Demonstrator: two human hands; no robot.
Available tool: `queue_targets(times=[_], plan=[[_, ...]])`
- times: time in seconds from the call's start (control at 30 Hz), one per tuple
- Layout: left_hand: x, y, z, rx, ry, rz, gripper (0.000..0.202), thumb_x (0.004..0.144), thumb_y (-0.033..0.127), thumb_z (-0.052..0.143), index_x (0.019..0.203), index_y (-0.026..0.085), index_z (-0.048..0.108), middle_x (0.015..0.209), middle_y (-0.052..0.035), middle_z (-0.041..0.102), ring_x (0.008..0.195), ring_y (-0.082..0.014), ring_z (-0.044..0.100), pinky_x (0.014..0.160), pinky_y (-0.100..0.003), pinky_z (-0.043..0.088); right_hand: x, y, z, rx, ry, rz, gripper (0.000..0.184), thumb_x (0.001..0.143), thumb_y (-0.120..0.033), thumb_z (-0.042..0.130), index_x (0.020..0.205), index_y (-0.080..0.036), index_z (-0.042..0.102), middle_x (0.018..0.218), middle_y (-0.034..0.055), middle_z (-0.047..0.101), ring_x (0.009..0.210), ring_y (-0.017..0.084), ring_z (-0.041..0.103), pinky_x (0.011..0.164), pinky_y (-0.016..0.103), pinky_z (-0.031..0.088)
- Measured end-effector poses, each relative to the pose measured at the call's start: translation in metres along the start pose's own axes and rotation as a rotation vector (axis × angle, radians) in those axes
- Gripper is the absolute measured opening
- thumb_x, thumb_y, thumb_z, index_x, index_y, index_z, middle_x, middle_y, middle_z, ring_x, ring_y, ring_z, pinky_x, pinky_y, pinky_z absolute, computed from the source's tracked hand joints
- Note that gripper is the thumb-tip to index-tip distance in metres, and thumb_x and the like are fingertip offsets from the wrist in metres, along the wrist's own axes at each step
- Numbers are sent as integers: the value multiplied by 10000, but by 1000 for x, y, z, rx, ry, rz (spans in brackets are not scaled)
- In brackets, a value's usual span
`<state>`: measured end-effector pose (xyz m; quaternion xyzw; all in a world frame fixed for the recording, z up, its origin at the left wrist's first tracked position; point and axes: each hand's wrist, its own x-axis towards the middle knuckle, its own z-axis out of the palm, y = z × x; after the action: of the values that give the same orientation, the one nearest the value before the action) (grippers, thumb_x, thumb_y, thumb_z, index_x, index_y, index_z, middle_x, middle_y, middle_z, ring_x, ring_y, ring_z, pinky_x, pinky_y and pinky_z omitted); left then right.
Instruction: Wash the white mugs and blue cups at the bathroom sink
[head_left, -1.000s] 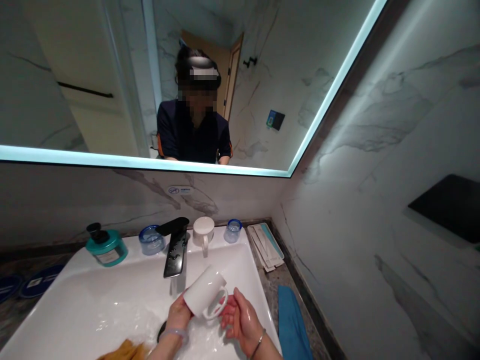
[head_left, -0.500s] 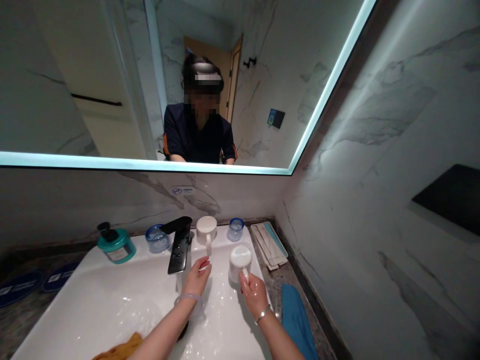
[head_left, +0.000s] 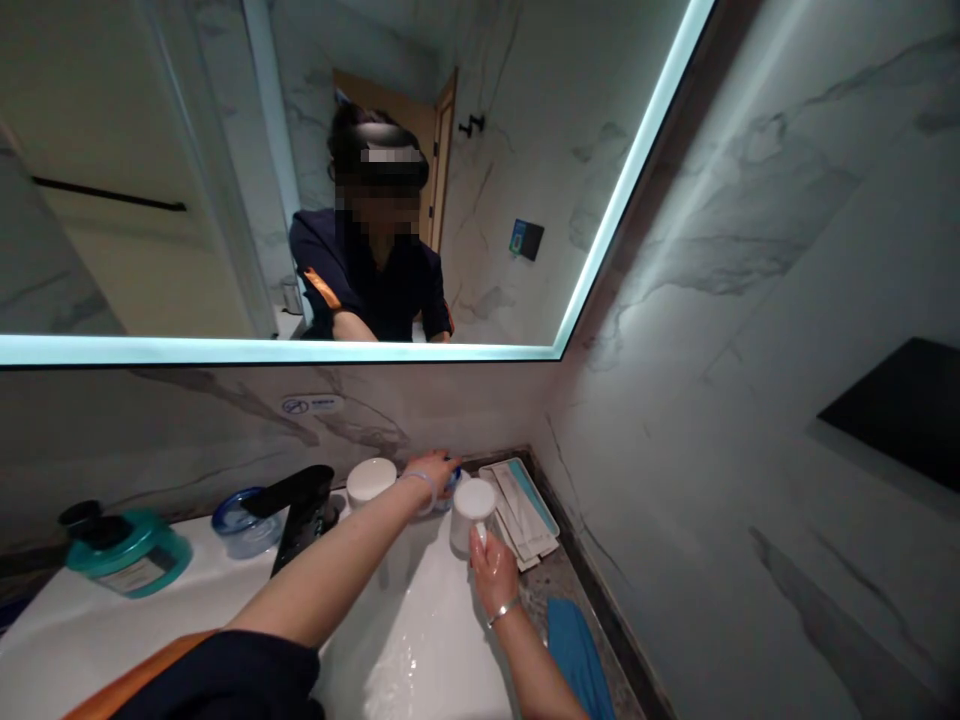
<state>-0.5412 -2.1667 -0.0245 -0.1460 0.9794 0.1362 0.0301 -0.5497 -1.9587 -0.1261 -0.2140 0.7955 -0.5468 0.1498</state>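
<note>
My left hand (head_left: 431,467) reaches across the sink to its back right corner, with its fingers closed round the small blue-rimmed glass (head_left: 445,497). The hand covers part of that glass. In my right hand (head_left: 495,575) is a white mug (head_left: 474,503), gripped by its handle over the sink's right edge, its flat base apparently facing up. Just left of my left hand stands a second white mug (head_left: 371,482) on the back ledge, partly behind my forearm.
Along the back ledge stand a black faucet (head_left: 304,510), another blue glass (head_left: 246,527) and a green pump bottle (head_left: 127,552). The white sink (head_left: 442,640) shows water. A tray with paper packets (head_left: 521,510) and a blue cloth (head_left: 574,650) lie on the right counter.
My left hand has moved from above the basin back and right onto the blue glass. My right hand still holds the mug. The view has shifted to the right.
</note>
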Motion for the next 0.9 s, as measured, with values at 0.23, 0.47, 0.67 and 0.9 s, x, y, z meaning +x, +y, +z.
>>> queue_targets(times=[0.23,0.47,0.67,0.9], plan=[[-19,-15,-3,103,-87,-73,726,726,227,790,1411,182,552,1305,-261,579,1120,-456,633,931,-597,499,28,-6,16,-212,15,-114,439,926,-546,457,581,-276,458,543,36,490,539,188,448,609,349,290],[-31,-19,-6,151,-70,-108,728,704,255,834,1380,188,571,1282,-261,605,1147,-439,612,1091,-728,260,54,-15,26,-213,-53,-95,458,925,-560,465,585,-256,497,571,38,554,563,187,531,626,331,354],[-82,7,-6,180,14,-41,664,712,175,809,1339,153,591,1292,-227,590,1155,-427,594,1163,-644,220,61,-19,23,-149,-161,-84,537,893,-678,430,615,-236,554,509,10,548,476,158,507,560,306,361],[-212,10,100,-982,365,-399,597,752,246,772,1293,162,534,1255,-172,606,1174,-298,605,1030,-407,507,55,-25,33,-113,-243,-109,572,828,-737,442,611,-219,547,480,-5,517,463,144,502,521,283,348]])
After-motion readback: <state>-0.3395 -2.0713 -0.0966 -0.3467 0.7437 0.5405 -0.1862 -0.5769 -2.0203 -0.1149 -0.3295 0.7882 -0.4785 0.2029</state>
